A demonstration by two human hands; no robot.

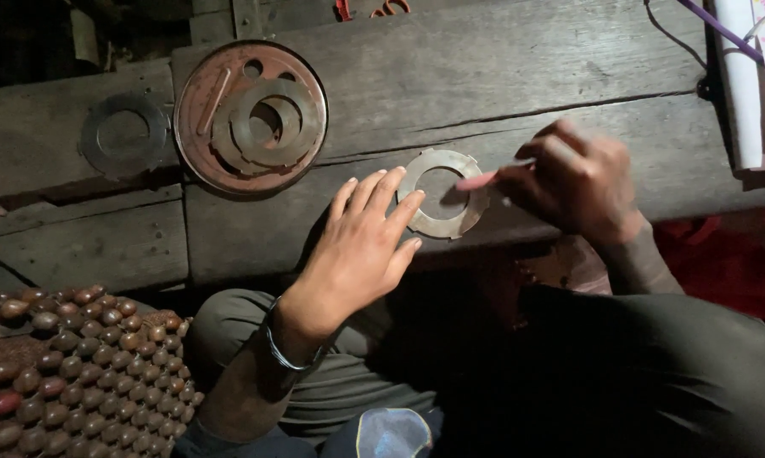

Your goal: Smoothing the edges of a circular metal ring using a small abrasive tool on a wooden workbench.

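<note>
A flat metal ring with small outer tabs (463,222) lies on a dark wooden plank near its front edge. My left hand (361,246) rests flat, fingers spread, with the fingertips on the ring's left rim. My right hand (573,182) is blurred and grips a thin red stick-like tool (482,179), whose tip is over the ring's right side.
A round rusty dish (197,127) holding several similar rings sits at the back left, with a dark ring (124,134) beside it. A brown beaded mat (77,373) lies bottom left. A white sheet (751,76) and cables sit at top right.
</note>
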